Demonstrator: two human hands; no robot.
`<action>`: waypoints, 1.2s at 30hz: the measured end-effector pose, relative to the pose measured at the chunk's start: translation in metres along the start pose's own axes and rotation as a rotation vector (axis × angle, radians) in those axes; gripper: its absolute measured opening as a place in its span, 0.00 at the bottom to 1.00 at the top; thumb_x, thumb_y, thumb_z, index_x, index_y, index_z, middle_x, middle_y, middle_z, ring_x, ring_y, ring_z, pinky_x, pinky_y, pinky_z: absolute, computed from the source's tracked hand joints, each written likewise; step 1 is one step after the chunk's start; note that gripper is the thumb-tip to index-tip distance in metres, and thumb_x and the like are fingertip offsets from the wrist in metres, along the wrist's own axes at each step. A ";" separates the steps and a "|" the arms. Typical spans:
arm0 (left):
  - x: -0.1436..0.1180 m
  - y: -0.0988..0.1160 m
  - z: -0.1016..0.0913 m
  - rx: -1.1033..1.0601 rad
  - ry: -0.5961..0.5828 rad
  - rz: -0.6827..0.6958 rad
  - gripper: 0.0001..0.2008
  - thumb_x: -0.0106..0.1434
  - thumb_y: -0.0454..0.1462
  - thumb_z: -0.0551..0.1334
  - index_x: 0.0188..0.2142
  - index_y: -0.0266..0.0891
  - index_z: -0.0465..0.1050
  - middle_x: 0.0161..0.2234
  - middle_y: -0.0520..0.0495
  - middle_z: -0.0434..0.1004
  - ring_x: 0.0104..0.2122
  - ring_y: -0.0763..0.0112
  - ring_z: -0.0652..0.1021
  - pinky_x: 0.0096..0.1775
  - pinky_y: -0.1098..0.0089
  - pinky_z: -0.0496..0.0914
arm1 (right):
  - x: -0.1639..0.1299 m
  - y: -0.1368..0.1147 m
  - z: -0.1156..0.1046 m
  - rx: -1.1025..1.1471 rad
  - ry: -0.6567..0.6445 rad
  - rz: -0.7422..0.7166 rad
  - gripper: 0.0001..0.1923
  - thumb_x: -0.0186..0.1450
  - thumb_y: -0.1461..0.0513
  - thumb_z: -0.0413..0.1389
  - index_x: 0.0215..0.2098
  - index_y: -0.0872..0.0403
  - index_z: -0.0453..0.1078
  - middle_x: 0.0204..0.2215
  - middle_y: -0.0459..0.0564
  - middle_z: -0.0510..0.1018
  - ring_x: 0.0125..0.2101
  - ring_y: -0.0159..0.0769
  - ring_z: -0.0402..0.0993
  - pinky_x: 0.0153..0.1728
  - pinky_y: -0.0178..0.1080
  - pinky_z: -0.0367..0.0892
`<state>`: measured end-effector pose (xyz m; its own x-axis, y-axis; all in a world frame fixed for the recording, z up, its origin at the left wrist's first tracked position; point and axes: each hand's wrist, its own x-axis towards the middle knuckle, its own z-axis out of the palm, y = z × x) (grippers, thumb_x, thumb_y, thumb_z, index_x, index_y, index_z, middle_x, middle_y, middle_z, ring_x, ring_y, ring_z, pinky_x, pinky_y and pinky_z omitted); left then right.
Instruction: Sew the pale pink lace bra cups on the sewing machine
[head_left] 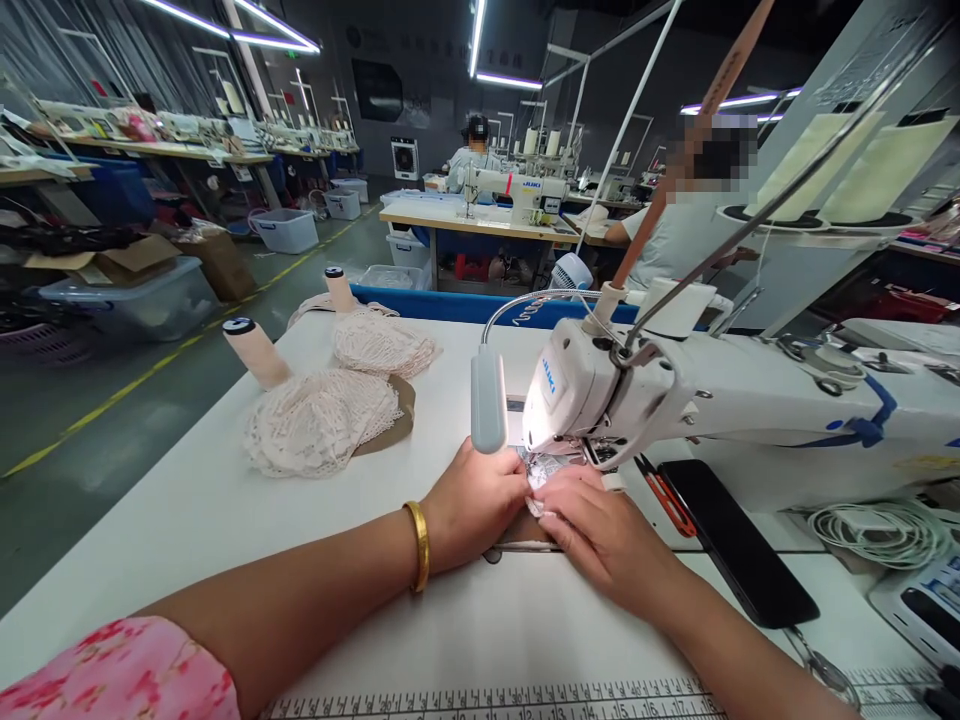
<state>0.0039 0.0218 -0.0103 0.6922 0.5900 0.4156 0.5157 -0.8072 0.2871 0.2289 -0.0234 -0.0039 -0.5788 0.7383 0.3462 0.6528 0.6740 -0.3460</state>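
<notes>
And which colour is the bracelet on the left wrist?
Gold; the bracelet shows best in the head view.

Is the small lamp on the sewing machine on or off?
On. The lamp hangs beside the machine head, and bright light falls on the small fabric piece under both hands.

JUKI on sewing machine [551,385] (blue), ruler [525,700] numbers

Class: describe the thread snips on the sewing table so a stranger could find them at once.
Start at the white sewing machine. Just right of the right hand, beside a black phone, lie the snips. Their orange-red handles set them apart.
</notes>
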 end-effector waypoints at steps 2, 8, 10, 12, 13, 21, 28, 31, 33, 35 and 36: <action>-0.008 0.003 -0.003 0.006 -0.010 0.044 0.11 0.72 0.32 0.59 0.35 0.40 0.79 0.37 0.48 0.80 0.38 0.65 0.75 0.43 0.61 0.64 | -0.002 -0.004 -0.005 -0.031 -0.081 -0.034 0.07 0.77 0.61 0.50 0.45 0.48 0.71 0.39 0.49 0.82 0.42 0.43 0.76 0.41 0.44 0.68; -0.021 0.010 -0.006 0.073 -0.011 0.079 0.06 0.68 0.30 0.64 0.39 0.42 0.78 0.37 0.49 0.81 0.38 0.66 0.75 0.42 0.61 0.61 | -0.004 -0.007 -0.009 -0.066 -0.111 -0.051 0.08 0.77 0.61 0.52 0.50 0.49 0.72 0.40 0.49 0.82 0.43 0.42 0.74 0.38 0.43 0.65; -0.019 0.009 -0.005 0.078 -0.017 0.080 0.06 0.68 0.30 0.63 0.39 0.42 0.78 0.37 0.49 0.81 0.38 0.66 0.75 0.42 0.61 0.61 | -0.004 -0.005 -0.007 -0.058 -0.099 -0.056 0.09 0.77 0.62 0.51 0.52 0.49 0.72 0.41 0.49 0.82 0.44 0.43 0.74 0.38 0.43 0.65; -0.017 0.008 -0.005 0.078 -0.024 0.076 0.06 0.68 0.30 0.62 0.40 0.42 0.78 0.37 0.49 0.81 0.38 0.65 0.76 0.42 0.60 0.61 | -0.003 -0.002 -0.005 -0.056 -0.090 -0.056 0.10 0.77 0.62 0.51 0.52 0.50 0.72 0.42 0.50 0.82 0.45 0.44 0.74 0.39 0.44 0.66; -0.016 0.007 -0.005 0.078 -0.028 0.073 0.07 0.68 0.30 0.62 0.40 0.42 0.78 0.37 0.48 0.81 0.38 0.64 0.76 0.42 0.60 0.62 | -0.003 -0.001 -0.004 -0.058 -0.083 -0.055 0.10 0.77 0.63 0.51 0.52 0.51 0.72 0.42 0.51 0.82 0.45 0.44 0.74 0.40 0.44 0.67; -0.009 0.004 -0.007 0.103 -0.033 0.071 0.09 0.70 0.30 0.59 0.41 0.40 0.79 0.39 0.46 0.81 0.40 0.61 0.76 0.44 0.59 0.63 | -0.001 0.002 0.000 -0.124 -0.019 -0.031 0.10 0.77 0.64 0.50 0.52 0.52 0.72 0.47 0.53 0.82 0.49 0.48 0.76 0.42 0.47 0.69; -0.012 0.006 -0.006 0.116 -0.053 0.107 0.09 0.68 0.29 0.61 0.43 0.39 0.79 0.38 0.48 0.82 0.38 0.62 0.74 0.42 0.59 0.62 | -0.001 0.002 0.001 -0.143 -0.012 -0.050 0.12 0.77 0.64 0.48 0.52 0.52 0.72 0.46 0.54 0.82 0.48 0.46 0.77 0.41 0.46 0.71; -0.009 0.003 -0.006 0.134 -0.050 0.102 0.09 0.68 0.29 0.60 0.41 0.39 0.80 0.37 0.48 0.82 0.38 0.61 0.74 0.42 0.59 0.61 | -0.001 0.003 0.003 -0.137 -0.004 -0.019 0.13 0.77 0.64 0.48 0.52 0.52 0.73 0.49 0.54 0.82 0.49 0.47 0.76 0.44 0.47 0.72; -0.008 0.001 -0.006 0.149 -0.037 0.108 0.09 0.69 0.29 0.60 0.40 0.38 0.79 0.37 0.48 0.82 0.38 0.61 0.74 0.42 0.59 0.61 | -0.001 0.005 0.005 -0.144 -0.006 0.010 0.13 0.77 0.64 0.49 0.52 0.51 0.73 0.51 0.53 0.82 0.50 0.47 0.76 0.43 0.47 0.73; -0.007 -0.001 -0.006 0.159 -0.018 0.122 0.09 0.68 0.28 0.60 0.38 0.38 0.79 0.36 0.48 0.82 0.37 0.62 0.75 0.42 0.59 0.61 | -0.002 0.006 0.006 -0.158 -0.007 0.027 0.13 0.77 0.63 0.49 0.53 0.51 0.74 0.52 0.53 0.82 0.51 0.48 0.76 0.41 0.46 0.73; -0.007 -0.001 -0.005 0.160 -0.006 0.128 0.09 0.68 0.28 0.60 0.38 0.38 0.79 0.36 0.48 0.82 0.37 0.62 0.75 0.42 0.59 0.61 | -0.002 0.007 0.006 -0.167 -0.007 0.028 0.13 0.77 0.63 0.49 0.53 0.51 0.74 0.53 0.53 0.82 0.51 0.48 0.76 0.41 0.45 0.74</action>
<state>-0.0043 0.0184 -0.0090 0.7604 0.4830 0.4343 0.4961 -0.8634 0.0915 0.2313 -0.0202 -0.0121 -0.5621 0.7576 0.3317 0.7407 0.6396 -0.2057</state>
